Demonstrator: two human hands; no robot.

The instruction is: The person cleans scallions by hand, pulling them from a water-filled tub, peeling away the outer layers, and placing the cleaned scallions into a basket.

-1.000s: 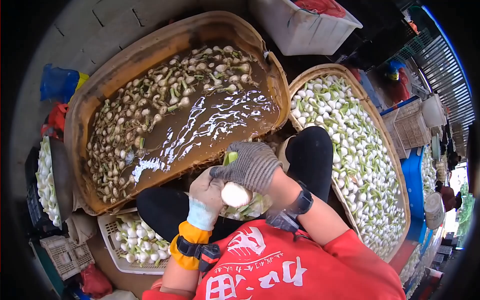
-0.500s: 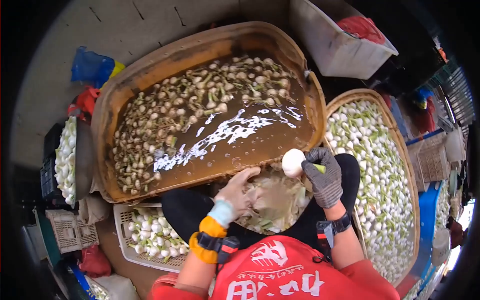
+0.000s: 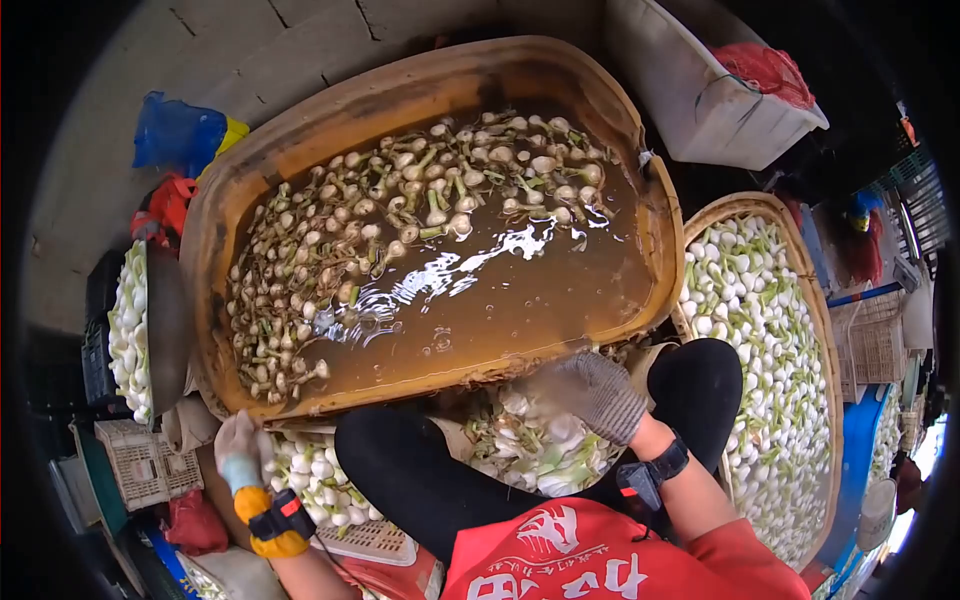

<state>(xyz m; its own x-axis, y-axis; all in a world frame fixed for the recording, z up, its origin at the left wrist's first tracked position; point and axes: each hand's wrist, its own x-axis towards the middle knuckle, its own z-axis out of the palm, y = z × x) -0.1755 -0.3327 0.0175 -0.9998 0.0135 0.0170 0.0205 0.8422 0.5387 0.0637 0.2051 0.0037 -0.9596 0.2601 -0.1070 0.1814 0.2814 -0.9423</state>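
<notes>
My left hand (image 3: 243,450), in a pale glove, is at the upper left corner of a white slotted basket (image 3: 372,543). Its fingers look curled over the rim there. Peeled garlic bulbs (image 3: 312,480) with short green stems fill this basket. My right hand (image 3: 598,395), in a grey knitted glove, is between my knees, just below the big tub's near rim. Motion smears its fingers, and no bulb shows in them. Beneath it lies a heap of pale peelings and leaves (image 3: 510,435).
A large orange-brown tub (image 3: 660,240) holds muddy water and unpeeled bulbs. To the right, a long rimmed basin (image 3: 810,290) is full of peeled bulbs. A white bin (image 3: 720,130) with red netting stands at the upper right. Another heap of white bulbs (image 3: 130,330) is at the left.
My left hand has moved left from the peelings to the basket. The right hand has dropped toward the heap, and the white bulb it held no longer shows in it. My view has shifted slightly.
</notes>
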